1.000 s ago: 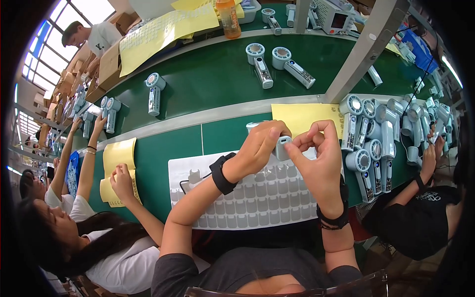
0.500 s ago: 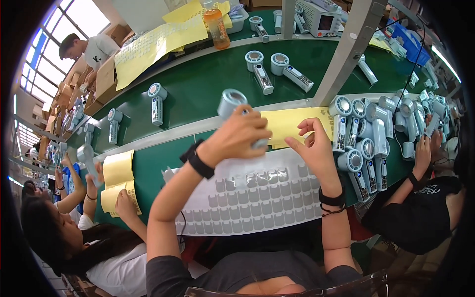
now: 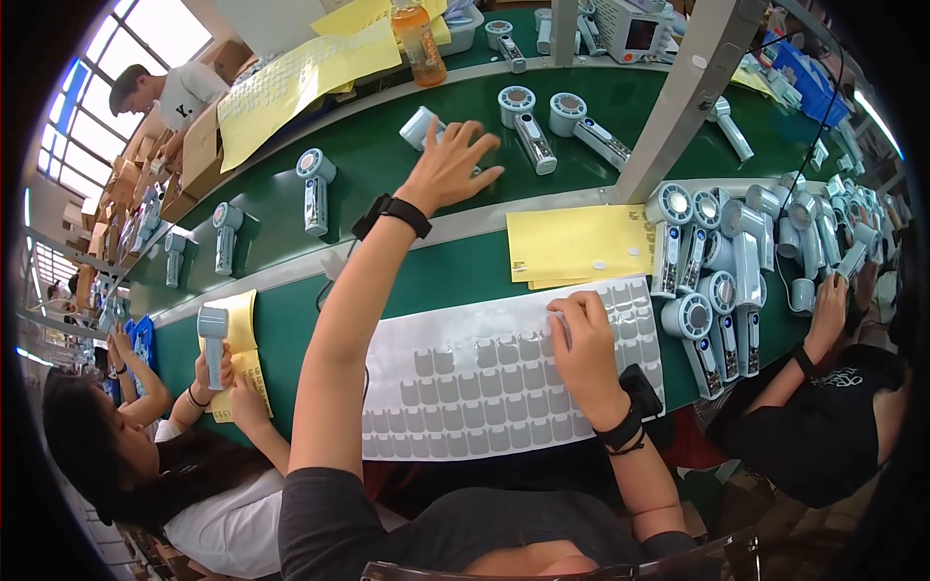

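- Hanging over the green belt (image 3: 378,179), the left hand (image 3: 450,167) has its fingers spread and loose; whether they touch the fan (image 3: 419,128) beneath cannot be told.
- That fan is at the belt, its head out to the left of the fingers, its handle mostly hidden by the hand.
- Nearer and to the right, the right hand (image 3: 584,339) is over the white sheet (image 3: 392,349), fingers bent; whether they pinch a sticker is hidden.
- Rows of grey stickers (image 3: 480,443) cover most of the sheet, with bare white at its far left part.
- Just beyond the sheet, yellow paper (image 3: 572,237) lies flat on the near table (image 3: 446,259).
- Two more fans (image 3: 536,145) lie on the belt, right of the left hand; another single one (image 3: 314,194) lies to its left.
- At the right, a cluster of fans (image 3: 686,318) crowds the table beside the sheet.
- On the far side stands an orange bottle (image 3: 418,46).
- At the left, a co-worker's hand (image 3: 217,370) holds a fan upright, head up.
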`<state>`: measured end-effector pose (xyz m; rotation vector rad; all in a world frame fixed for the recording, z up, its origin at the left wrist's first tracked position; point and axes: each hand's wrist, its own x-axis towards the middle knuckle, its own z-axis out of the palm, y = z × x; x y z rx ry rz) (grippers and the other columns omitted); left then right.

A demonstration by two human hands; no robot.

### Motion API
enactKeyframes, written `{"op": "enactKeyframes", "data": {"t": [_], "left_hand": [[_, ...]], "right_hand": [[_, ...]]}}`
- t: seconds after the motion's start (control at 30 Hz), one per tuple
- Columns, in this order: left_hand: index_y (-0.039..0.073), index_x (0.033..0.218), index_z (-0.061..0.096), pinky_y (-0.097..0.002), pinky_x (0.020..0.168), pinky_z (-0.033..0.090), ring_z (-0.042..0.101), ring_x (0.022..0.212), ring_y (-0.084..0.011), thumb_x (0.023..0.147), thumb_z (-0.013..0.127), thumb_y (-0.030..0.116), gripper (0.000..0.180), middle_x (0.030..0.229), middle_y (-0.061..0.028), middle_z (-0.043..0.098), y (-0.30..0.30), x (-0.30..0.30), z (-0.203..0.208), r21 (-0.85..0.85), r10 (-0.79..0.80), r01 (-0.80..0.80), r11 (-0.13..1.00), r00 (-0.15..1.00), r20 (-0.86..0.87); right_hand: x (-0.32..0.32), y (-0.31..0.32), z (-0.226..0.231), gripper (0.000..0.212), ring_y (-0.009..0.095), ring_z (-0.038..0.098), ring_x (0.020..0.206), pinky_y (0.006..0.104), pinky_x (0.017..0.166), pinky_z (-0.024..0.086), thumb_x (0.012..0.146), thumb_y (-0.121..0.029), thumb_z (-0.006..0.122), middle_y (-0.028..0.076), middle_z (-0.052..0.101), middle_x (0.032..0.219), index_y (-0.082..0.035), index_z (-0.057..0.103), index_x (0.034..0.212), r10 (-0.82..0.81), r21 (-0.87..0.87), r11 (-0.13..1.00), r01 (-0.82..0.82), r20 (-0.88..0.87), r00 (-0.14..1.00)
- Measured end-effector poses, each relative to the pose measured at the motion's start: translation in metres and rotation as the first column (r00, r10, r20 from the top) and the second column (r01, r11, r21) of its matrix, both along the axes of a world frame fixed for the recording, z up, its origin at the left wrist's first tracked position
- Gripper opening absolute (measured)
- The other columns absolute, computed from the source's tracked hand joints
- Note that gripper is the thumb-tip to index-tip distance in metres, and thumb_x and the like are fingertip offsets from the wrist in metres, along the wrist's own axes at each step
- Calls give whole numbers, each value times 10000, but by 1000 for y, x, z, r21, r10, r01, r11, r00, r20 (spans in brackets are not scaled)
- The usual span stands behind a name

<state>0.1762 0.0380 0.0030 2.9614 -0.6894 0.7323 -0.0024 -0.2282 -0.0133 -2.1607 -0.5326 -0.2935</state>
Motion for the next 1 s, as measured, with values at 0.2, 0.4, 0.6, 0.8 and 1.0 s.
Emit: {"op": "enactKeyframes", "data": {"t": [0.2, 0.4, 0.6, 0.8, 1.0], "left_hand": [[177, 1219, 572, -491, 1136, 300, 467, 1293, -272, 889, 642, 170, 337, 1325, -93, 522, -64, 42, -5, 221, -233, 204, 954, 966, 110], [177, 1259, 566, -442, 1097, 376, 520, 1257, -286, 890, 639, 119, 380, 1294, -60, 578, -62, 50, 15, 276, -256, 261, 925, 965, -53], [117, 1293, 541, -361, 1002, 461, 593, 1153, -236, 896, 667, 116, 416, 1234, -101, 621, -43, -8, 58, -649, -110, 139, 748, 990, 86], [14, 1301, 486, -299, 964, 468, 609, 1083, -203, 964, 618, 142, 384, 1220, -92, 603, -41, -79, 64, -988, -199, 154, 6, 969, 149], [2, 1394, 401, -301, 924, 452, 563, 1051, -158, 1035, 481, 236, 436, 1273, -134, 569, -47, -130, 42, -982, -435, -187, -21, 886, -159]], "right_hand": [[-2, -1, 6, 136, 272, 592, 834, 346, 699, 492, 843, 40, 628, 130, 536, 984, 10, 636, 975, -35, 25, 999, 36, -58, 998], [-11, -16, 7, 161, 285, 605, 894, 339, 729, 508, 835, 82, 594, 154, 544, 1050, 13, 657, 965, 1, 45, 999, 2, -80, 997], [-18, -17, 2, 199, 307, 609, 964, 347, 794, 519, 829, 93, 588, 174, 539, 1118, 3, 675, 984, 0, -13, 1000, 0, -45, 999], [-24, -12, -4, 192, 329, 602, 1004, 373, 847, 509, 823, 90, 598, 185, 532, 1177, 5, 666, 981, -31, 33, 999, 31, -15, 999], [-27, -8, 2, 118, 309, 603, 985, 355, 795, 509, 822, 63, 631, 173, 561, 1138, 13, 636, 929, -32, -11, 999, 32, 56, 998]]}}
